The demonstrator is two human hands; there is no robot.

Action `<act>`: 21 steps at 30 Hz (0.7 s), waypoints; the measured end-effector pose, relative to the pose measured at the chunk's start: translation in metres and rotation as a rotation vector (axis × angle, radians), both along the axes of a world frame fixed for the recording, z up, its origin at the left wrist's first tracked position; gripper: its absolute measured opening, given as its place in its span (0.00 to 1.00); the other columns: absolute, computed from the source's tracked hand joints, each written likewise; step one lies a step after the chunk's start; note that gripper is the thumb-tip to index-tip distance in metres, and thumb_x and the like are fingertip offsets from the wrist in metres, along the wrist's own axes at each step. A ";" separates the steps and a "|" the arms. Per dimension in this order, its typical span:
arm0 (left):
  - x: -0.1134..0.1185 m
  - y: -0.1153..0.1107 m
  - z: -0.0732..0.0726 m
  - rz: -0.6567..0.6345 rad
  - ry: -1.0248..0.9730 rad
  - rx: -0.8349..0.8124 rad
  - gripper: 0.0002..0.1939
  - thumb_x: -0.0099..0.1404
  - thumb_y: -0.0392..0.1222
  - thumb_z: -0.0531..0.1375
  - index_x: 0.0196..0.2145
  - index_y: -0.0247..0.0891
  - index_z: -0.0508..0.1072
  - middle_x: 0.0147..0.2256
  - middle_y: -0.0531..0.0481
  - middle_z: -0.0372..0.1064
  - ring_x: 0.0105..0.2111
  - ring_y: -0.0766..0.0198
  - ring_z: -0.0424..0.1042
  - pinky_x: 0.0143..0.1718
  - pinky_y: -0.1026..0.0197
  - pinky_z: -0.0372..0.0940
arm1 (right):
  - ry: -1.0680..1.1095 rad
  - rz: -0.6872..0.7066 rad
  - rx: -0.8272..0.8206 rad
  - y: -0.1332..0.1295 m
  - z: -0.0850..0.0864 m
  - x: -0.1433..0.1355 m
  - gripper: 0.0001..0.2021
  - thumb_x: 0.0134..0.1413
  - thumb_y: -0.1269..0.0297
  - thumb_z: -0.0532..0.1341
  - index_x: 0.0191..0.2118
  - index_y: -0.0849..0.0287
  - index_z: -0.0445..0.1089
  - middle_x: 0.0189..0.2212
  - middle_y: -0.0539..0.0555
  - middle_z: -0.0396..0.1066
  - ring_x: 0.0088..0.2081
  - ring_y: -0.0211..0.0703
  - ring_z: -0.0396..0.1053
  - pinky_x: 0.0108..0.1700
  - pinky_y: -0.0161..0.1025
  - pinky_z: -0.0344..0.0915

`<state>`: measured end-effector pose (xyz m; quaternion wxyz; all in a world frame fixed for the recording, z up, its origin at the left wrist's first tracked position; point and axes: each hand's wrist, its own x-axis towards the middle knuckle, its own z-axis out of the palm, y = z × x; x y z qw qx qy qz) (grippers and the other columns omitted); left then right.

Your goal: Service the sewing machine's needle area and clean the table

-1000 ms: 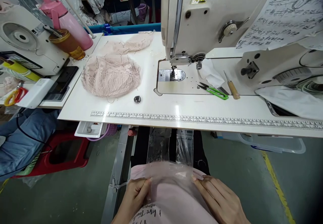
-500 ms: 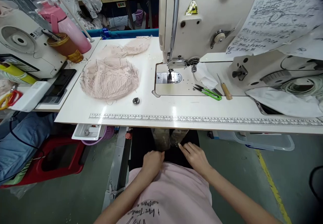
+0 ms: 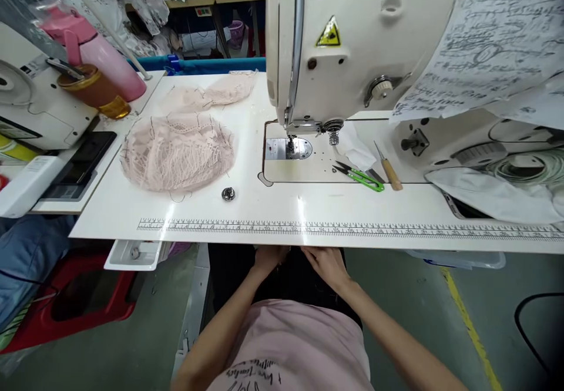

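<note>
My left hand (image 3: 267,259) is in my lap at the table's front edge, its fingers curled and their tips hidden. My right hand (image 3: 326,266) lies to its right with bent fingers reaching under the edge; what either closed hand holds, if anything, is hidden. Above them on the white table (image 3: 247,212) lies a pale pink lace piece (image 3: 180,153) with loose threads round its rim. A small metal bobbin case (image 3: 228,194) rests beside it. The sewing machine (image 3: 352,39) stands to the right, its needle area over the metal plate (image 3: 282,149).
Green thread snips (image 3: 361,177) and a wooden-handled awl (image 3: 388,168) lie right of the needle plate. A printed ruler (image 3: 343,229) runs along the front edge. At left are a pink bottle (image 3: 110,62), a phone (image 3: 90,156) and an open white drawer (image 3: 132,256). Handwritten paper (image 3: 484,50) hangs over the machine.
The view has tilted up and shifted slightly. Both hands have moved forward, so their fingers now go under the table edge. The clear plastic-looking pieces near them are no longer visible.
</note>
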<state>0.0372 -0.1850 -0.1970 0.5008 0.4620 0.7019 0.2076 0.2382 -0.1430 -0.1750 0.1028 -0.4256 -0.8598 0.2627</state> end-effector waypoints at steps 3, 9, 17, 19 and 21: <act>-0.010 -0.023 0.018 -0.013 -0.065 -0.034 0.28 0.64 0.53 0.65 0.57 0.35 0.71 0.55 0.34 0.71 0.58 0.42 0.68 0.59 0.41 0.61 | 0.100 -0.017 -0.172 -0.019 0.022 0.007 0.18 0.69 0.61 0.50 0.44 0.58 0.78 0.39 0.59 0.76 0.41 0.49 0.74 0.40 0.43 0.70; -0.009 -0.068 0.070 -0.215 -0.593 0.053 0.51 0.59 0.51 0.70 0.72 0.44 0.50 0.72 0.41 0.43 0.71 0.46 0.46 0.70 0.46 0.47 | 0.327 0.014 -0.479 -0.050 0.072 0.010 0.17 0.68 0.56 0.56 0.36 0.57 0.78 0.34 0.54 0.74 0.34 0.38 0.72 0.32 0.33 0.65; 0.008 -0.076 0.090 -0.013 -0.621 0.224 0.36 0.66 0.50 0.64 0.68 0.44 0.58 0.67 0.40 0.56 0.68 0.49 0.56 0.69 0.49 0.49 | 0.397 -0.144 -0.357 -0.068 0.113 0.036 0.12 0.65 0.58 0.57 0.33 0.57 0.72 0.31 0.53 0.69 0.33 0.39 0.67 0.33 0.35 0.62; 0.000 -0.079 0.093 0.060 -0.601 0.252 0.42 0.66 0.51 0.64 0.71 0.48 0.48 0.70 0.40 0.51 0.69 0.50 0.53 0.69 0.49 0.49 | 0.335 -0.218 -0.214 -0.070 0.121 0.048 0.12 0.63 0.57 0.60 0.30 0.57 0.67 0.28 0.51 0.66 0.31 0.39 0.64 0.33 0.37 0.62; -0.010 -0.082 0.099 0.100 -0.556 0.311 0.40 0.66 0.51 0.65 0.70 0.51 0.52 0.72 0.43 0.45 0.71 0.50 0.47 0.70 0.50 0.47 | 0.297 -0.270 -0.143 -0.071 0.129 0.058 0.14 0.62 0.56 0.61 0.28 0.56 0.63 0.26 0.51 0.64 0.31 0.40 0.63 0.34 0.38 0.62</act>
